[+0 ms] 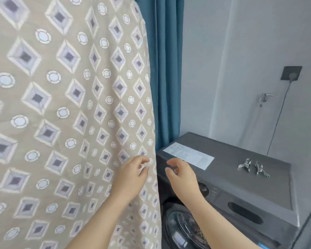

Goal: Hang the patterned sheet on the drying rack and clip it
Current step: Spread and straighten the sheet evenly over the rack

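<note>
The patterned sheet, beige with grey diamonds and white circles, hangs down and fills the left half of the view. The rack that bears it is hidden above the frame. My left hand is in front of the sheet near its right edge, fingers loosely curled, holding nothing that I can make out. My right hand hovers just right of that edge, over the front of the washing machine, fingers relaxed and empty. Two metal clips lie on the machine's top, well to the right of both hands.
A dark grey washing machine stands at the lower right, with a white label on its lid. A blue curtain hangs behind the sheet. On the wall are a socket with a cable and a tap.
</note>
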